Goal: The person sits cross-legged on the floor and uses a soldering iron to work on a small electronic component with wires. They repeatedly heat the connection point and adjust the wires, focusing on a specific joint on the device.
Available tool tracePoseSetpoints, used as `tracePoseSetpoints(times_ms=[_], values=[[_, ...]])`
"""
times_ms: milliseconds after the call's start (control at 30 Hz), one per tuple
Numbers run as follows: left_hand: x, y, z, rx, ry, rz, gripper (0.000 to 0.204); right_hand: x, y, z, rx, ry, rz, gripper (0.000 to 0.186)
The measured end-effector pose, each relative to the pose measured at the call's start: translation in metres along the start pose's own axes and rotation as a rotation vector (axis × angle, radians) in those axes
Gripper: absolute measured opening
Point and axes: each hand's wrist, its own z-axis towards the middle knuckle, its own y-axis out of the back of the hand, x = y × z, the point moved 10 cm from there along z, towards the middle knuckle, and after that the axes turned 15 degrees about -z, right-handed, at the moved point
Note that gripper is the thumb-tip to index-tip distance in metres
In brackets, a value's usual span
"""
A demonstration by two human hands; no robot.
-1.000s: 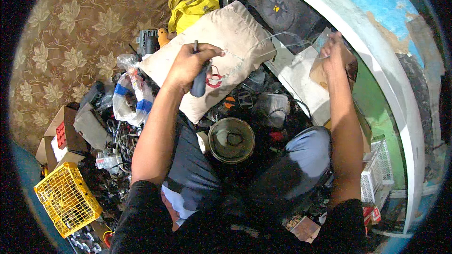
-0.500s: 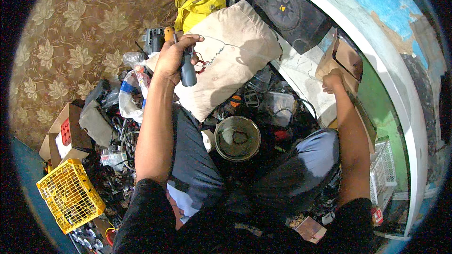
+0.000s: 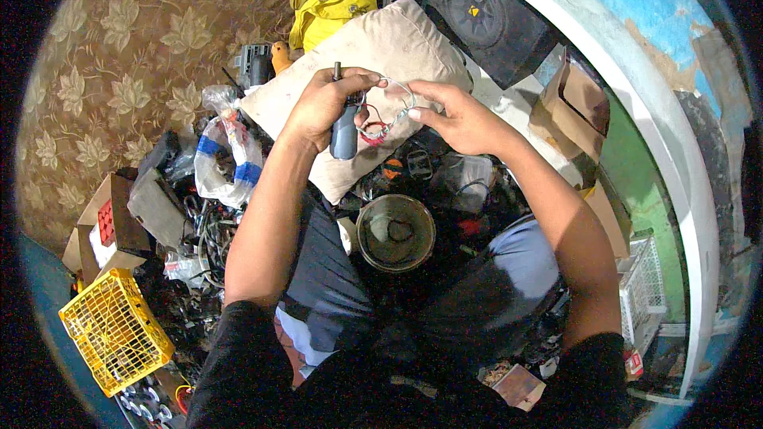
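My left hand (image 3: 322, 107) grips a dark grey-handled tool (image 3: 343, 131) with an upright metal shaft, its thumb and index finger at a pale looped wire (image 3: 401, 83). My right hand (image 3: 461, 123) is at the twisted part of that wire, thumb and fingers curved round it. A small red ring-like piece (image 3: 373, 137) hangs from the wire between my hands, partly hidden. Beneath both hands lies a large cream pillow (image 3: 425, 44). A round metal pot (image 3: 395, 234) stands between my knees.
A yellow bag (image 3: 330, 0) and black speaker box (image 3: 481, 16) lie beyond the pillow. Open cardboard boxes (image 3: 576, 103), a white basket (image 3: 642, 290) and a curved white frame are at right. Cables, plastic bags and a yellow crate (image 3: 115, 334) crowd the left, beside patterned fabric.
My right hand has come inward from the cardboard at the right to the wire beside my left hand. My left hand, still on the tool, rose and moved back slightly right.
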Motion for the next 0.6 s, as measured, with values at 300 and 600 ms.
tracePoseSetpoints(times_ms=[300,600], values=[[-0.005,0.016,-0.002,-0.149,-0.022,0.222,0.018,-0.032,0.031,-0.016,0.011,-0.205,0.015,0.015],[0.008,0.002,0.0,-0.158,-0.041,0.32,0.02,0.046,0.045,-0.016,-0.195,0.302,-0.221,0.004]])
